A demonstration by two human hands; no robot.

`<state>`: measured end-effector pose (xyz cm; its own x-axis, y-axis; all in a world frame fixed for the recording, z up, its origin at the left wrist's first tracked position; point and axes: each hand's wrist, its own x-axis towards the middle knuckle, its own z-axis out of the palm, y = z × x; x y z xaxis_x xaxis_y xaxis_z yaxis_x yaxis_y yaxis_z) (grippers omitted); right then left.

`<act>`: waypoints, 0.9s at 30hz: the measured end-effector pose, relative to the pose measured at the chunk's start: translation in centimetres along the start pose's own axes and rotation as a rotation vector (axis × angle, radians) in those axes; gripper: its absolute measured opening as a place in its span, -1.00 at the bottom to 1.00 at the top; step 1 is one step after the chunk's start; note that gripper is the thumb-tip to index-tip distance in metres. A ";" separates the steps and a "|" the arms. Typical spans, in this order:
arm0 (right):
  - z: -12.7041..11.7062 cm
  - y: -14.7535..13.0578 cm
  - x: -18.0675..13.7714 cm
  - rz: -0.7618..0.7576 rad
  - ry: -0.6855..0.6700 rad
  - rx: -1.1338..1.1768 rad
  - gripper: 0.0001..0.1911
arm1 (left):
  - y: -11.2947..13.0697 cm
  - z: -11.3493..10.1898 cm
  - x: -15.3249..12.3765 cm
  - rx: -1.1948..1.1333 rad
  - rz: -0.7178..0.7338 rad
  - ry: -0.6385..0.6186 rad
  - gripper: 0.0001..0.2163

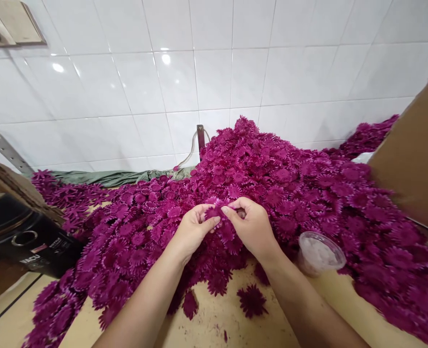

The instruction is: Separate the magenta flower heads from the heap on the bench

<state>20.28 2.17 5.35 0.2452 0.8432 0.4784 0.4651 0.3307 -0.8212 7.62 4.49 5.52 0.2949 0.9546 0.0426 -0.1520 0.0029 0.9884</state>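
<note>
Flower (213, 212) is pinched between both your hands, just above the heap (308, 193) of purple blooms. Your left hand (192, 229) has thumb and fingers closed on its left edge; your right hand (252, 227) nips its right side, fingertips curled tight. A cup (320, 251) stands near your right wrist on the table (214, 324).

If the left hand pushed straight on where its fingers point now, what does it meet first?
The left hand would first meet the magenta fabric flower it pinches, then probably the right hand just beyond, though depth is unclear.
</note>
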 end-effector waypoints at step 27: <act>-1.9 -0.2 0.5 0.302 0.001 0.604 -0.69 | 1.4 -0.9 -0.3 0.103 0.071 0.084 -0.88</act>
<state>21.91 1.71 6.28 0.2905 0.9357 0.2002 -0.1810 0.2592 -0.9487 6.44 4.52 6.78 0.2066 0.9728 0.1045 -0.0711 -0.0916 0.9933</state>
